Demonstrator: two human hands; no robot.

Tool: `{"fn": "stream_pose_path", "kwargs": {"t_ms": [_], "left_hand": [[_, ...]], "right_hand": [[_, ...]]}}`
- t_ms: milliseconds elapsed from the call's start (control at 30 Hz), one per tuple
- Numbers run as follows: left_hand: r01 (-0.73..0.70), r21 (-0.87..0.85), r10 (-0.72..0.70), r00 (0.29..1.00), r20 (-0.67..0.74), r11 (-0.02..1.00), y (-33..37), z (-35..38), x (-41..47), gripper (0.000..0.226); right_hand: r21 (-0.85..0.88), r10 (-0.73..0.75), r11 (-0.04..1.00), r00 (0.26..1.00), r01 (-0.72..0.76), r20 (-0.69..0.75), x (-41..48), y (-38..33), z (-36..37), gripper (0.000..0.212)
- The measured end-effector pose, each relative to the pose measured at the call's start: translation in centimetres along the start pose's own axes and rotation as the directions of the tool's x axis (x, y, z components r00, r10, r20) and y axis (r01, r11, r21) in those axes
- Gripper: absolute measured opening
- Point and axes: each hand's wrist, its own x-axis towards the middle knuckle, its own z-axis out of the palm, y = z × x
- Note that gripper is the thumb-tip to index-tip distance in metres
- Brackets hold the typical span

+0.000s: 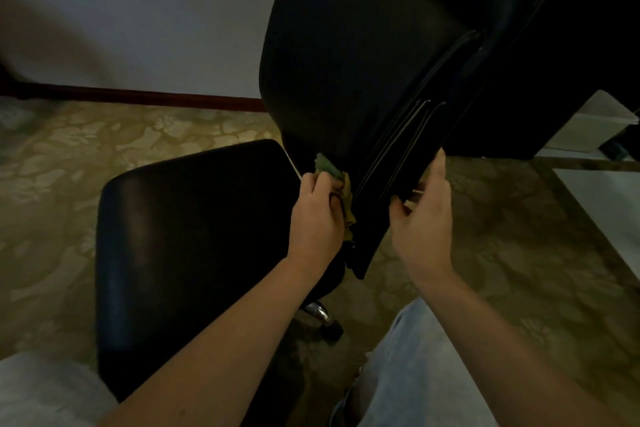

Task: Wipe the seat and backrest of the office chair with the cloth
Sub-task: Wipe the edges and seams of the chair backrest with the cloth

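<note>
The black office chair fills the middle of the head view. Its tall backrest (363, 55) rises to the top edge and its flat seat (194, 239) lies lower left. My left hand (317, 215) grips a crumpled yellow-green cloth (341, 189) and holds it against the bottom of the backrest, where it meets the seat. My right hand (424, 215) grasps the lower rear edge of the backrest, thumb on the near side and fingers wrapped behind it. Most of the cloth is hidden inside my fist.
A patterned beige carpet (104, 149) surrounds the chair. A chrome base leg with a black caster (323, 317) shows under the seat. A white wall with a dark skirting board (145, 95) runs behind. Dark furniture (571, 62) stands at the right. My trouser legs (415, 374) are at the bottom.
</note>
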Motion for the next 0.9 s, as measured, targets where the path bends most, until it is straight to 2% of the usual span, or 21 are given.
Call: {"fn": "stream_pose_path", "kwargs": {"t_ms": [200, 367, 433, 533, 600, 800, 900], "left_hand": [[0.117, 0.029, -0.119, 0.990, 0.078, 0.993, -2.2, 1.5, -2.8, 0.010], [0.115, 0.182, -0.160, 0.952, 0.259, 0.977, -4.5, 0.8, -2.8, 0.018], [0.149, 0.162, -0.182, 0.961, 0.209, 0.975, -5.1, -0.2, -2.6, 0.020], [0.176, 0.046, -0.179, 0.979, 0.099, 0.983, -4.4, -1.1, -2.1, 0.019], [0.171, -0.019, -0.169, 0.982, 0.083, 0.985, -3.2, -0.9, -1.7, 0.019], [0.150, -0.028, -0.149, 0.989, 0.024, 0.988, -2.9, 1.4, -1.9, 0.013], [0.185, -0.060, -0.182, 0.982, 0.042, 0.981, -3.9, 2.1, -2.7, 0.013]], "right_hand": [[-0.028, -0.002, 1.000, 1.000, 0.001, -0.027, -0.3, -0.2, 0.4, 0.092], [-0.031, 0.011, 0.999, 1.000, -0.012, -0.019, -0.5, 0.1, 0.4, 0.090], [-0.035, 0.011, 0.999, 1.000, -0.012, -0.019, -0.6, 0.0, 0.4, 0.091], [-0.040, 0.007, 0.999, 1.000, -0.008, -0.027, -0.9, -0.1, 0.5, 0.091], [-0.039, 0.005, 0.999, 1.000, -0.006, -0.030, -1.0, -0.1, 0.4, 0.091], [-0.033, 0.016, 0.999, 0.999, -0.017, -0.031, -1.2, -0.1, 0.4, 0.091], [-0.033, 0.016, 0.999, 0.999, -0.017, -0.033, -1.1, -0.2, 0.4, 0.091]]}}
